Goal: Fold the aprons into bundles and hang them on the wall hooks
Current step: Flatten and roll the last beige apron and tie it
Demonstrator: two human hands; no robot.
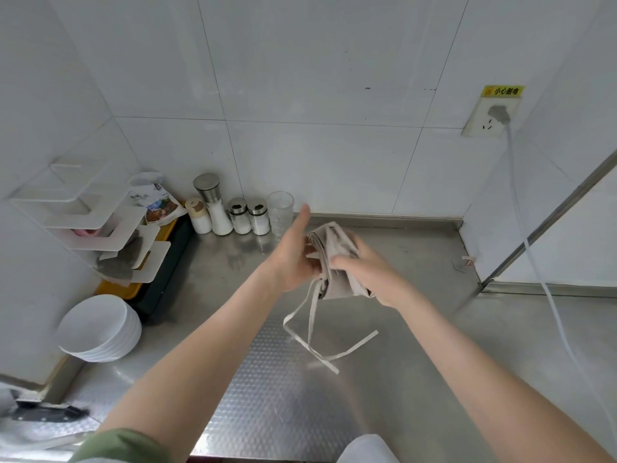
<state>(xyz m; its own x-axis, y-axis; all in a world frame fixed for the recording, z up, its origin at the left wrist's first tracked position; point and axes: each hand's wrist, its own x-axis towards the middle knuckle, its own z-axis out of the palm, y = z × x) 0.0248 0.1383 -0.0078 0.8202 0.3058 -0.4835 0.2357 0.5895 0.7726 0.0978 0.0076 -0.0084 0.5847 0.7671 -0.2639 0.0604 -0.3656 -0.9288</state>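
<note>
Holding the folded apron (334, 248) aloft, left hand (293, 259) and right hand (370, 272) curl around it, left thumb upright.

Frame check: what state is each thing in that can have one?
beige fabric apron: folded into a bundle, held above the steel counter, not yet hung.
pale straps: loose, dangling.
left hand: holds the bundle, thumb straight.
right hand: grips the bundle.
clear drinking glass: upright, looks empty.
white bowls: stacked upright.
grey plug: in the wall socket.
</note>
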